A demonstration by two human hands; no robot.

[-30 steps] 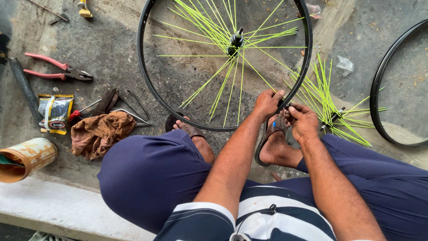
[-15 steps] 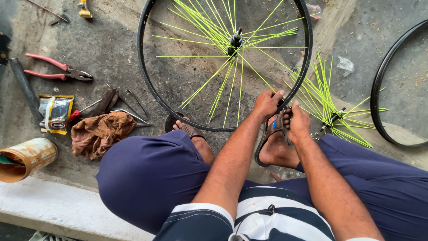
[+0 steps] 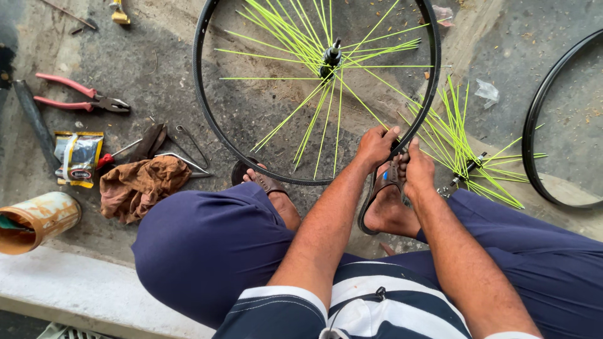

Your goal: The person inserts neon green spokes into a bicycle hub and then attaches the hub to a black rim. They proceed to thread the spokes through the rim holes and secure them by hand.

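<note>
both hands [image 3: 394,160] on wheel rim [image 3: 217,129]

One camera only, worn on the head, looks steeply down past the chest at the ground. It sits close above both forearms; the rim [image 3: 317,179] fills the upper middle of the frame.

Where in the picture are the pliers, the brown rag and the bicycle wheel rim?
pliers [image 3: 75,97]: head view, on the red handles.
brown rag [image 3: 141,185]: head view, on the middle of the crumpled cloth.
bicycle wheel rim [image 3: 200,94]: head view, on the black rim's left side.
</note>
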